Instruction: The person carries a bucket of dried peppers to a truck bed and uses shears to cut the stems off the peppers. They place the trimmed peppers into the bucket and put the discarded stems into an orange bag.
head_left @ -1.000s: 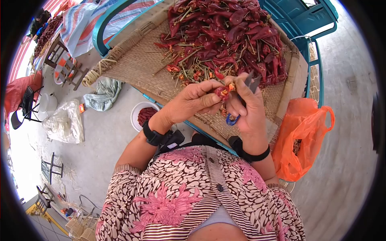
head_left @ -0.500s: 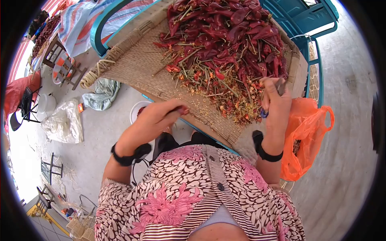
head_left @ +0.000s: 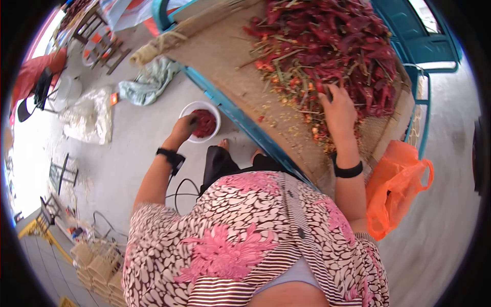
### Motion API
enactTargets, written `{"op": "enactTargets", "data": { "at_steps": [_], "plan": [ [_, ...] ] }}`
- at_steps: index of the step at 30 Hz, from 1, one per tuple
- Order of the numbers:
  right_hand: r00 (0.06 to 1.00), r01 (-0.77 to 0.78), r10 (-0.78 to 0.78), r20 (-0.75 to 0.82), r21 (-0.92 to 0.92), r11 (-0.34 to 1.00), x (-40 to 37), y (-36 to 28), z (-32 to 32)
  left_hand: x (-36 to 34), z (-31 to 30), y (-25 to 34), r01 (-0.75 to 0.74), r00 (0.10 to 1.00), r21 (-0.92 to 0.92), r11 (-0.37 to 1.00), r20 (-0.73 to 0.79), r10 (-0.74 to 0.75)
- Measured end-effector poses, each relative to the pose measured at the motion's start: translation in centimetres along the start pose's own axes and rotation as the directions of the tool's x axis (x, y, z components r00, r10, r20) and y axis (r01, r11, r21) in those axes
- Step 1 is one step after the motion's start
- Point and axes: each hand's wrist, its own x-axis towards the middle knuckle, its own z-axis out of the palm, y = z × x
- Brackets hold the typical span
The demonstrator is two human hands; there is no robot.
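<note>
Left hand (head_left: 183, 129) reaching down to white bowl (head_left: 218, 123), fingertips at red peppers (head_left: 206, 124) inside; whether grip is clenching one or releasing, cannot tell. Bowl standing on floor (head_left: 148, 148) beside blue frame (head_left: 232, 113), seemingly for easy left-side reach. Right hand (head_left: 340, 115) bending fingers into near edge of pepper pile (head_left: 342, 51); grip blurring, contents unclear. Woven mat (head_left: 220, 56) bearing pile, keeping loose stems and seeds (head_left: 291, 110) off floor. Orange bag (head_left: 394, 189) sitting beside right arm.
</note>
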Motion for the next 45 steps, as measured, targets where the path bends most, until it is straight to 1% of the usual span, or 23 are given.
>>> {"op": "enactTargets", "data": {
  "at_steps": [1, 4, 6, 7, 9, 11, 13, 14, 17, 18, 21, 22, 25, 26, 29, 32, 33, 35, 37, 38, 41, 44, 45],
  "plan": [
    [1.0, 0.009, -0.009, 0.009, -0.019, 1.0, 0.3, 0.3, 0.5, 0.4, 0.5, -1.2, -0.033, 0.999, -0.017, 0.999, 0.003, 0.033],
    [1.0, -0.013, 0.012, 0.004, 0.12, 0.993, -0.1, 0.0, 0.4, 0.1, 1.2, -0.3, 0.077, 0.976, 0.298, 0.951, -0.22, -0.01],
    [0.999, -0.014, 0.025, -0.045, 0.231, 0.973, -0.6, -0.2, -0.1, 0.2, 0.3, 0.3, 0.082, 0.912, 0.007, 0.997, -0.403, -0.072],
    [0.996, 0.052, -0.026, -0.089, 0.308, 0.95, -0.9, -0.4, -0.3, 0.4, -0.4, 1.4, 0.055, 0.871, -0.139, 0.989, -0.477, -0.115],
    [0.974, 0.184, -0.103, -0.202, 0.438, 0.88, -1.3, -0.6, -1.1, -1.0, -3.0, 7.9, -0.051, 0.761, -0.229, 0.972, -0.639, -0.111],
    [0.992, 0.113, -0.07, -0.107, 0.473, 0.874, -1.7, -1.3, -2.3, -2.6, -4.8, 14.7, -0.253, 0.648, -0.11, 0.961, -0.757, 0.084],
    [0.997, 0.065, -0.038, -0.063, 0.508, 0.859, -2.1, -2.4, -3.1, -3.9, -5.6, 20.1, -0.424, 0.583, 0.091, 0.901, -0.734, 0.349],
    [0.969, 0.234, -0.157, -0.19, 0.508, 0.829, -1.7, -1.9, -2.5, -4.5, -5.7, 22.9, -0.489, 0.575, 0.131, 0.863, -0.695, 0.431],
    [0.902, 0.397, -0.292, -0.316, 0.346, 0.85, -1.2, -1.3, -2.6, -3.6, -5.4, 28.8, -0.699, 0.513, 0.222, 0.68, -0.506, 0.693],
    [0.954, 0.285, -0.218, -0.204, 0.401, 0.871, -1.8, -1.4, -2.9, -2.7, -5.1, 30.7, -0.727, 0.476, 0.26, 0.636, -0.476, 0.74],
    [0.925, 0.378, -0.341, -0.167, 0.31, 0.873, -2.1, -2.0, -4.1, -0.2, -3.5, 35.2, -0.767, 0.42, 0.302, 0.566, -0.431, 0.799],
    [0.926, 0.376, -0.339, -0.163, 0.348, 0.859, -2.2, -2.2, -4.2, 0.4, -3.2, 36.0, -0.775, 0.408, 0.306, 0.553, -0.425, 0.808],
    [0.941, 0.337, -0.306, -0.148, 0.511, 0.791, -2.4, -1.2, -3.7, 2.1, -1.9, 36.3, -0.792, 0.463, 0.294, 0.535, -0.282, 0.84],
    [0.955, 0.296, -0.254, -0.154, 0.573, 0.765, -2.6, -1.2, -3.6, 2.3, -1.4, 36.3, -0.782, 0.506, 0.25, 0.571, -0.281, 0.816],
    [0.992, -0.051, -0.056, 0.115, 0.757, 0.652, -3.3, -1.3, -5.2, 2.3, -1.0, 36.3, -0.743, 0.6, 0.2, 0.639, -0.222, 0.768],
    [0.994, -0.103, 0.025, 0.106, 0.829, 0.549, -3.5, -0.8, -5.0, 2.2, -0.9, 36.1, -0.707, 0.665, 0.078, 0.703, -0.264, 0.698],
    [0.99, -0.121, 0.019, 0.137, 0.795, 0.595, -3.6, -0.6, -5.2, 2.1, -0.7, 35.9, -0.678, 0.726, -0.064, 0.732, -0.212, 0.654],
    [0.98, -0.153, 0.009, 0.201, 0.716, 0.681, -3.7, -0.4, -5.4, 2.0, -0.3, 35.5, -0.559, 0.819, -0.332, 0.76, -0.078, 0.568],
    [0.982, -0.163, 0.027, 0.185, 0.781, 0.602, -3.7, -0.5, -4.7, 1.8, -0.3, 35.5, -0.256, 0.92, -0.631, 0.733, 0.072, 0.384],
    [0.983, -0.167, 0.036, 0.178, 0.811, 0.561, -3.7, -0.6, -4.4, 1.6, -0.3, 35.5, -0.081, 0.939, -0.738, 0.67, 0.17, 0.3],
    [0.997, -0.067, 0.078, 0.022, 0.755, 0.652, -3.8, -1.7, -4.1, 1.5, 0.2, 35.4, -0.035, 0.939, -0.811, 0.584, 0.174, 0.298],
    [0.991, 0.106, -0.025, -0.134, 0.636, 0.765, -3.6, -1.6, -3.7, 0.9, 0.4, 35.5, -0.336, 0.907, -0.642, 0.689, -0.021, 0.422],
    [0.989, 0.121, -0.04, -0.145, 0.612, 0.781, -3.6, -1.7, -4.0, 1.0, 0.4, 35.4, -0.384, 0.899, -0.601, 0.701, -0.068, 0.433]
  ]
}}
